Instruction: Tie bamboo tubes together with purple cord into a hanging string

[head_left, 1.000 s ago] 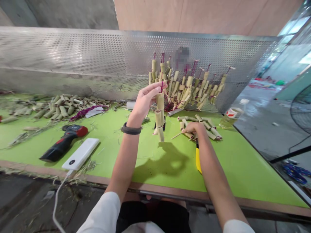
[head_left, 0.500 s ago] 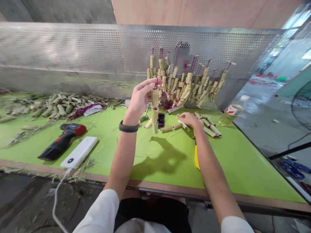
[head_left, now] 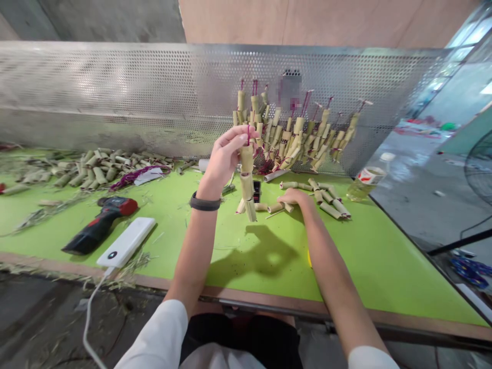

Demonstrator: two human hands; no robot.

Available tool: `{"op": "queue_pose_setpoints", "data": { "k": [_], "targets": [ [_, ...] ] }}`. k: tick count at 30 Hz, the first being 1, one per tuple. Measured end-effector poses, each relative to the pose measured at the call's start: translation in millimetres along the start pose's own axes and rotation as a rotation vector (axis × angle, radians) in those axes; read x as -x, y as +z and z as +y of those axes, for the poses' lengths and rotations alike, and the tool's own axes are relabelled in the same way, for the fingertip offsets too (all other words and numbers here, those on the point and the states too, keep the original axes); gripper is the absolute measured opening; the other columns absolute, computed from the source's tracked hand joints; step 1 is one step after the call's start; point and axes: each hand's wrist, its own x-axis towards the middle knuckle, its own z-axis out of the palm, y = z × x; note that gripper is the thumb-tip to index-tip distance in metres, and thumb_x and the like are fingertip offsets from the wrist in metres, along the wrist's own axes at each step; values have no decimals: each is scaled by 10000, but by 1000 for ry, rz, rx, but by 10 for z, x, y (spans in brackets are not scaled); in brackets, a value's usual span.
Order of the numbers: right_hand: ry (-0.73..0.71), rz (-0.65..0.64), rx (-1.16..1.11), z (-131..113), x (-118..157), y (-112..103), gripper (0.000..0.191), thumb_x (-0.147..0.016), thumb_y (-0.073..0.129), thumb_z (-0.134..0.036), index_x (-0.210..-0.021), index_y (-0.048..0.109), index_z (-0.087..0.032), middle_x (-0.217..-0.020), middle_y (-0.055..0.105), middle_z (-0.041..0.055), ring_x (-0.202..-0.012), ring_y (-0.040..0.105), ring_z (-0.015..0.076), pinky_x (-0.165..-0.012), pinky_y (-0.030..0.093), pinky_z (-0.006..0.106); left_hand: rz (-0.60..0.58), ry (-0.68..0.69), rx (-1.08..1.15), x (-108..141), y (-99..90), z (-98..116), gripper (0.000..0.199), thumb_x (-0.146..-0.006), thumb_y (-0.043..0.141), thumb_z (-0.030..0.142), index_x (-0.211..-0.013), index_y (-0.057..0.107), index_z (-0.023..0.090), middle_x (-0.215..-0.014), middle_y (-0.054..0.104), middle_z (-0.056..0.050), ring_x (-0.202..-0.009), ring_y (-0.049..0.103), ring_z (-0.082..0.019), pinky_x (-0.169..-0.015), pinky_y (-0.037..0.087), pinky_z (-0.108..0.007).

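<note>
My left hand (head_left: 228, 154) is raised over the table, pinching a purple cord (head_left: 248, 134). From that cord hangs a string of short bamboo tubes (head_left: 246, 182), the lowest one slightly tilted and clear of the table. My right hand (head_left: 295, 197) is low over the tabletop, fingers curled down at a bamboo tube (head_left: 287, 207); the fingertips are partly hidden. Beside it lie another short tube (head_left: 275, 208) and a thin stick (head_left: 273, 213). Strung bamboo tubes (head_left: 330, 197) rest just right of this hand.
Several finished bamboo strings (head_left: 295, 133) lean on the perforated metal panel (head_left: 154, 92). On the left are loose tubes (head_left: 96, 166), purple cord (head_left: 128, 177), a drill (head_left: 102, 223) and a white power bank (head_left: 126, 241). A bottle (head_left: 369, 177) stands near the right edge.
My right hand has let go of the end of a bamboo strand, which now lies flat, and moved slightly down and nearer. The hanging string's lowest tube has swung to the right.
</note>
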Motion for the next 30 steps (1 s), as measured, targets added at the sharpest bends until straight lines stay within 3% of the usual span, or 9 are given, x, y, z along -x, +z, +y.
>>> {"op": "queue_pose_setpoints", "data": {
  "k": [5,8,11,15,21,26,30],
  "targets": [
    [-93,17,-100,-37,100,-131,353,-1005,525,-472,-997,705,-169,-1037,753,146,-862,665,248,-751,505,331,2,-21,13,-9,0,-30,222,-953,684,404,-1110,737,256,-1151,769,-65,-1070,743,-230,-922,612,-358],
    [-161,240,-297,-73,195,-321,419,-1066,414,-513,-1151,640,-171,-1130,755,171,-922,686,261,-778,512,325,-9,-26,21,-12,2,-30,207,-947,690,386,-1100,739,255,-1136,770,-67,-1070,746,-235,-929,611,-367],
    [-225,510,-479,-142,301,-485,432,-1055,457,-579,-1155,602,-184,-1122,760,161,-985,700,264,-850,519,325,-13,-42,17,-11,15,-27,201,-942,693,364,-1098,743,249,-1129,774,-70,-1093,739,-239,-944,605,-373],
    [-402,683,-760,-293,477,-597,551,-1003,447,-752,-1192,545,-244,-1006,759,91,-951,736,241,-825,569,336,-21,-51,7,-10,36,-34,205,-930,699,357,-1091,749,241,-1102,785,-62,-1077,737,-232,-946,603,-371],
    [-594,747,-983,-507,790,-697,610,-954,478,-815,-1258,525,-289,-974,769,63,-958,767,240,-748,607,323,-80,-40,47,17,49,-22,183,-911,705,299,-1066,783,240,-1104,791,-48,-952,745,-189,-921,598,-347],
    [-530,670,-1184,-569,879,-746,612,-990,431,-781,-1285,597,-271,-912,775,71,-874,788,248,-645,628,329,-113,-61,-17,55,92,3,204,-911,743,343,-1081,789,240,-1159,794,-61,-1096,733,-217,-975,587,-354],
    [-515,575,-1333,-529,874,-790,562,-998,465,-734,-1143,689,-239,-869,777,63,-825,797,230,-602,647,300,-176,-72,-20,60,163,-17,226,-883,801,331,-1082,791,223,-1111,792,-74,-1092,745,-227,-1019,580,-384]
  ]
}}
